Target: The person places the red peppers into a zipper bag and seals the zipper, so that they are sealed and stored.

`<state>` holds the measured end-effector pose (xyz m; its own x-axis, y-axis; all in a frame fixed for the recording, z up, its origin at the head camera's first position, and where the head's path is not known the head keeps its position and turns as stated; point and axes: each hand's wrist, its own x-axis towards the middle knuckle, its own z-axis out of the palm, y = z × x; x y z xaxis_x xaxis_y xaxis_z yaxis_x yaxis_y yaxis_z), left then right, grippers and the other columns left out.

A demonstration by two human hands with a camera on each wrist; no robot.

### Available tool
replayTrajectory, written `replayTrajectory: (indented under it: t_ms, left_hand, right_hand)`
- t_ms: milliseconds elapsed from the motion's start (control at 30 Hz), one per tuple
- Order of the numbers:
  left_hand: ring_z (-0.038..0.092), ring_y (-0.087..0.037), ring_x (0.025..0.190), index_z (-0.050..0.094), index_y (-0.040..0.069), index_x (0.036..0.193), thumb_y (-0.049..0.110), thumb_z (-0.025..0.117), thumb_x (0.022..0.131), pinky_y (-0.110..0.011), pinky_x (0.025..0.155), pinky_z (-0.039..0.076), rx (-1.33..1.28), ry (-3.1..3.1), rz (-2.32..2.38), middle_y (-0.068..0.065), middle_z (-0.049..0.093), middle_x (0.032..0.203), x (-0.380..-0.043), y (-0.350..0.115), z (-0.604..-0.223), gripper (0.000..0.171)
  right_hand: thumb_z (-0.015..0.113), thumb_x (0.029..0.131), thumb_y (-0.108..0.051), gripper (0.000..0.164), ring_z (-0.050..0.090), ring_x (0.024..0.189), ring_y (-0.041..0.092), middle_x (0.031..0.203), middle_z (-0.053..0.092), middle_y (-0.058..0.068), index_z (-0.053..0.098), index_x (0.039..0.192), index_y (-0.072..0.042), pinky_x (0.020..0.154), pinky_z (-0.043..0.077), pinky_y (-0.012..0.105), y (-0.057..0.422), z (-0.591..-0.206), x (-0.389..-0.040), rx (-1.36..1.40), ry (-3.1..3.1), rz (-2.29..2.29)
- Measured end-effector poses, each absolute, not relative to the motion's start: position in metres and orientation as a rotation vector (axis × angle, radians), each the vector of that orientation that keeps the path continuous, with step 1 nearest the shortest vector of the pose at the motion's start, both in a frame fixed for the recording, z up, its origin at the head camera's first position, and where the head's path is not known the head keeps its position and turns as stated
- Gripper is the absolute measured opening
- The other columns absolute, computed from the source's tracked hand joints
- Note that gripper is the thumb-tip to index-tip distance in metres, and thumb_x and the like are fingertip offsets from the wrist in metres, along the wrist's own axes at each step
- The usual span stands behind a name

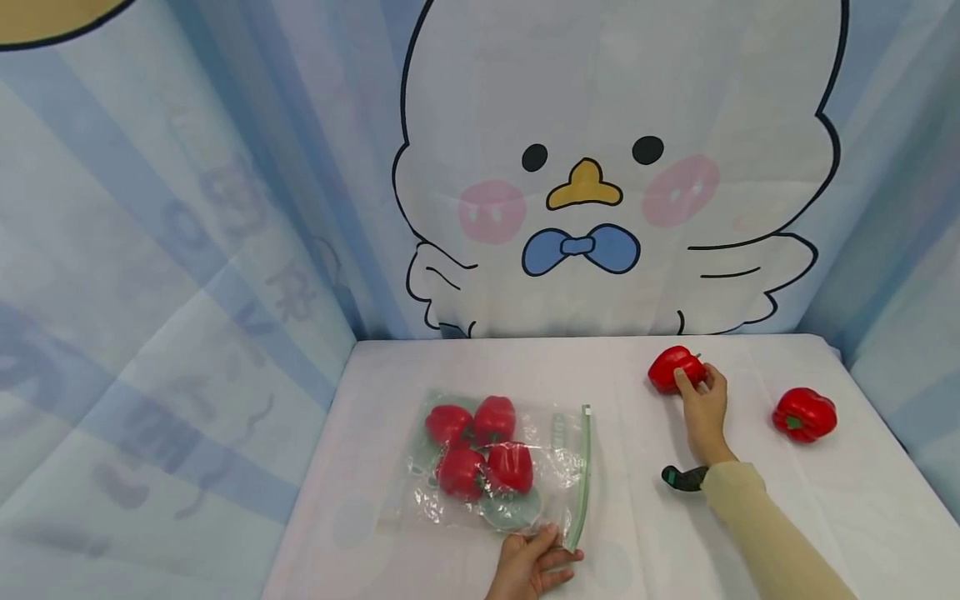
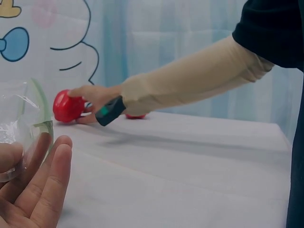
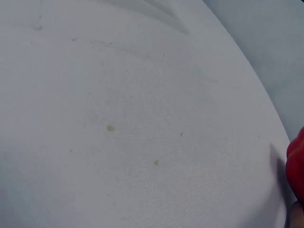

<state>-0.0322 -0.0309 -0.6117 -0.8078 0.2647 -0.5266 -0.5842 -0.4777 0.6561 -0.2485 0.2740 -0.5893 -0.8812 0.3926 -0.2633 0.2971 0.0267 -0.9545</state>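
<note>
On the left half of the table lies a clear zip bag (image 1: 555, 492) with a green zip edge, holding several red bell peppers (image 1: 512, 467). My left hand (image 1: 528, 567) pinches the bag's near edge by the zip corner, thumb on one face and fingers (image 2: 57, 175) behind the film. At the far side of the table, my right hand (image 1: 705, 412) grips a red bell pepper (image 1: 670, 369) between thumb and fingers; its stem points right. Only a slice of that bell pepper (image 3: 297, 166) shows in the right wrist view, at the right edge.
Another red bell pepper (image 1: 804, 415) lies to the right of my right hand. A white cloth covers the table (image 1: 637, 542). Behind it hangs a curtain (image 1: 600, 100) printed with a cartoon bird, and more curtain (image 1: 150, 292) closes off the sides.
</note>
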Motion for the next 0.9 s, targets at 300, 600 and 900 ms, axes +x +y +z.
replayTrajectory:
  t_ms: [300, 600, 900]
  left_hand:
    - [0.080, -0.020, 0.094, 0.065, 0.006, 0.105, 0.025, 0.064, 0.104, -0.036, 0.086, 0.066, -0.501, 1.233, 2.264, -0.011, 0.080, 0.100, -0.033, -0.031, -0.611, 0.019]
    - [0.079, -0.019, 0.092, 0.065, 0.007, 0.103, 0.026, 0.065, 0.104, -0.036, 0.085, 0.066, -0.541, 1.238, 2.244, -0.010, 0.080, 0.097, -0.033, -0.031, -0.610, 0.020]
    - [0.080, -0.019, 0.092, 0.065, 0.006, 0.104, 0.026, 0.064, 0.104, -0.038, 0.087, 0.066, -0.555, 1.233, 2.238, -0.013, 0.080, 0.101, -0.033, -0.031, -0.611, 0.020]
  right_hand:
    - [0.055, 0.105, -0.049, 0.083, 0.016, 0.163, 0.033, 0.178, 0.006, 0.007, 0.009, 0.168, -0.021, 0.129, 0.028, 0.045, 0.271, -0.591, -0.230, -0.707, -2.188, 2.054]
    - [0.060, 0.102, -0.049, 0.085, 0.025, 0.158, 0.033, 0.176, 0.013, 0.008, 0.013, 0.166, -0.018, 0.124, 0.035, 0.032, 0.263, -0.590, -0.211, -0.710, -2.189, 2.063]
    - [0.063, 0.101, -0.047, 0.086, 0.030, 0.151, 0.029, 0.175, 0.015, 0.008, 0.013, 0.165, -0.016, 0.105, 0.045, 0.005, 0.254, -0.583, -0.192, -0.624, -2.213, 2.096]
